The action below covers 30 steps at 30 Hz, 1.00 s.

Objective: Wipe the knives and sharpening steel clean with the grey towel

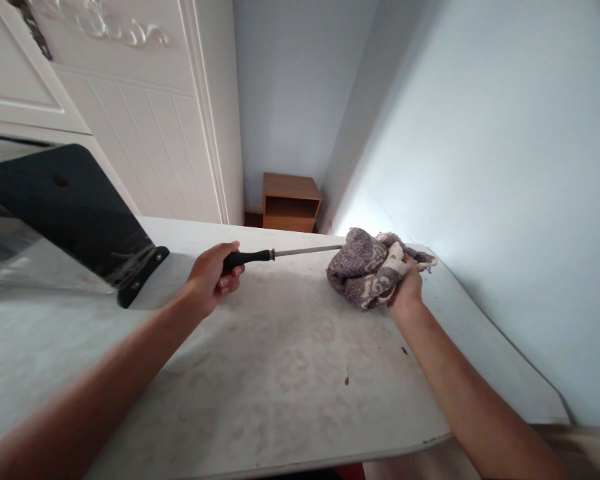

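Observation:
My left hand [214,275] is closed around the black handle of a long, thin metal rod [307,251], which looks like a sharpening steel. The rod points right, and its far end is hidden in a bunched cloth [361,263]. That cloth is purple-grey with cream patches and a frayed edge. From the right, my right hand [408,287] grips it, with the fingers mostly tucked behind the folds. Both hands are just above the far part of the white table [280,373].
A dark panel with a bolted edge [75,213] stands on the table at the left, beside clear plastic. Behind are a white cabinet [145,133] and a small brown nightstand [293,188]. A pale blue wall [520,200] borders the table's right side.

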Motion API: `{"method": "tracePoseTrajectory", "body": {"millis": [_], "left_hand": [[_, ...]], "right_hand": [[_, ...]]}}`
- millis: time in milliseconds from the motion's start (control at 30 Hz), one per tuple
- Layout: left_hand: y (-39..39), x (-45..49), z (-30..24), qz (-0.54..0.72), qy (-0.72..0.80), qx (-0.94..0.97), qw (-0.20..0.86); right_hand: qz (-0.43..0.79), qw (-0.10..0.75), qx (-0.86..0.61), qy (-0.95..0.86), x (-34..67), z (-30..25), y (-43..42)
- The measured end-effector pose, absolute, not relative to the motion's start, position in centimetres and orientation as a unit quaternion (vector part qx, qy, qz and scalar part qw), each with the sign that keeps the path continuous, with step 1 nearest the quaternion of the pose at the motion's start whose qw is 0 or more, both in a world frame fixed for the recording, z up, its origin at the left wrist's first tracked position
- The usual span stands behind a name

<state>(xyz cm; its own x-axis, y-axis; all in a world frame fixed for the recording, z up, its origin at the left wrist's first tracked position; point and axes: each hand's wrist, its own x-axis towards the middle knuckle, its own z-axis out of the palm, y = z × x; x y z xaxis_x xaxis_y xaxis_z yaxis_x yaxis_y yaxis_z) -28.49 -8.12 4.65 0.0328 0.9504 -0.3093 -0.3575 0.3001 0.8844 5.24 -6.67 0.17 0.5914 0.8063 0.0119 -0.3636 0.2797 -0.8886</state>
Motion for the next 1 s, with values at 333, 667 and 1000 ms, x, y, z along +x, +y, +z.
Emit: {"method": "tracePoseTrajectory", "body": {"millis": [333, 667, 1000], "left_hand": [[-8.0, -28.5, 4.8, 0.571, 0.369, 0.269, 0.682], [-9.5, -26.8, 3.7, 0.519, 0.322, 0.331, 0.719], [-10.0, -25.8, 2.0, 0.427, 0.340, 0.424, 0.723]], "right_hand": [[0.476, 0.769, -0.381, -0.191, 3.1, 1.6, -7.2], [0.538, 0.729, -0.382, -0.181, 0.8, 2.2, -8.4], [0.563, 0.695, -0.382, -0.233, -0.6, 1.9, -9.6]]}}
